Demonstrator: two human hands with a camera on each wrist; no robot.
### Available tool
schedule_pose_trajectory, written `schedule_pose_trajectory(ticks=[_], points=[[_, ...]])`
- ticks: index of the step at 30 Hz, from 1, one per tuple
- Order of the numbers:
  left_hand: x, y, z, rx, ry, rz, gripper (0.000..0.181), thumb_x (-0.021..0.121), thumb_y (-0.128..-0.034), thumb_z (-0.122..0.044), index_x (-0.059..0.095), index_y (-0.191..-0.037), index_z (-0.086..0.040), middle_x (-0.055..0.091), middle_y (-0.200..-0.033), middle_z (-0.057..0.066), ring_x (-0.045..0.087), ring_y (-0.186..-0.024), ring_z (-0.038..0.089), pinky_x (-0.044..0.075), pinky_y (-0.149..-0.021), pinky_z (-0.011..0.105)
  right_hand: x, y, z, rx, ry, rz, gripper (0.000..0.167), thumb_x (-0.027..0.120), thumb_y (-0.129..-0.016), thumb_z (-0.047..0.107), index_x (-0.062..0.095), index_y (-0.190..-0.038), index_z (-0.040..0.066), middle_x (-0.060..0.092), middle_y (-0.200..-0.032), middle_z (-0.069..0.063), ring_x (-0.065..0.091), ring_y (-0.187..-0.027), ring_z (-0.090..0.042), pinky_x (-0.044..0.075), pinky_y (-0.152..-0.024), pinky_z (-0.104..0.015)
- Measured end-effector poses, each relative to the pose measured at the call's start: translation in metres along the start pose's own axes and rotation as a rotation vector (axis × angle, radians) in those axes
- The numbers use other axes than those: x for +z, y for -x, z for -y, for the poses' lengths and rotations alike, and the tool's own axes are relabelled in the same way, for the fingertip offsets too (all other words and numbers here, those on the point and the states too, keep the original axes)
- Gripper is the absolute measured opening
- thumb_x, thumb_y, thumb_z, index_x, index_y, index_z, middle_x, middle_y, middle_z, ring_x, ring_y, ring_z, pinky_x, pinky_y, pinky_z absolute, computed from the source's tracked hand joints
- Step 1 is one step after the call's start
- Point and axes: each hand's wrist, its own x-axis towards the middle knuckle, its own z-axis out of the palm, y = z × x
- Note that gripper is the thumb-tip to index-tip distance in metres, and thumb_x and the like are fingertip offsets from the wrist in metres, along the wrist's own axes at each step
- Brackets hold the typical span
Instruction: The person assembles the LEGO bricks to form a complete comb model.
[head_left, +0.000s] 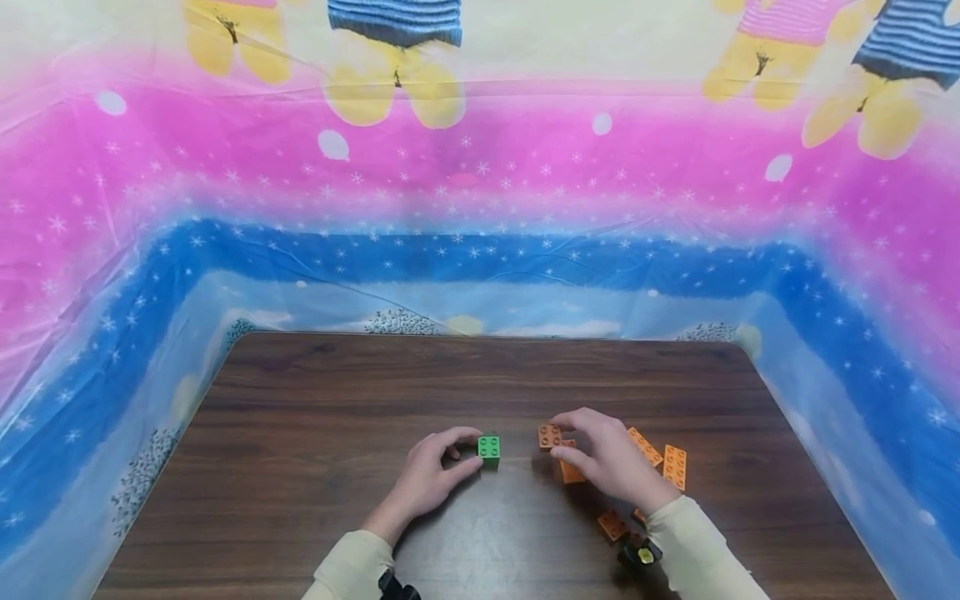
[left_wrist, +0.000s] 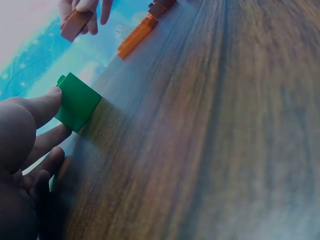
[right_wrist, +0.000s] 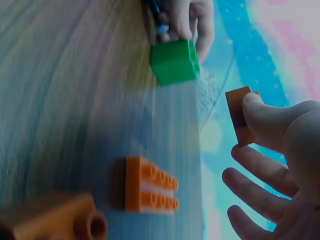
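While an orange brick (head_left: 612,526) lies near the right hand's (head_left: 611,454) wrist, the half-curled left hand (head_left: 431,473) pinches a green four-stud brick (head_left: 489,450) by its sides, probably leaving the studs clear; opposite, the right likewise pinches a brownish brick (head_left: 550,436) aloft.

From the head, we look forward and down over most of the tabletop (head_left: 322,400) to the printed backdrop (head_left: 480,183). From the wrists, we look low, close and tilted along it, one past the left hand (head_left: 433,472), the other past the right hand (head_left: 611,461). Both wrist views share the green block (left_wrist: 79,103) and the brown block (right_wrist: 237,107).
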Motion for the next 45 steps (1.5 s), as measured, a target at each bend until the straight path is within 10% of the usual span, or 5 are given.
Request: schedule_pose_trajectory(ticks=[45], points=[[0.002,-0.002,0.0,0.007,-0.012,-0.029,0.032,0.08,-0.0949,-0.03,0.073,-0.125,-0.027,0.075,-0.115,-0.011,0.061,-0.091,0.011,0.047,-0.083,0.033,0.054,-0.028,0.041,0.029,-0.062,0.015,0.038,0.079,-0.097,0.03,0.072,-0.128,0.01,0.074,-0.123,-0.004,0.07,-0.114,-0.02,0.058,-0.096,-0.045]])
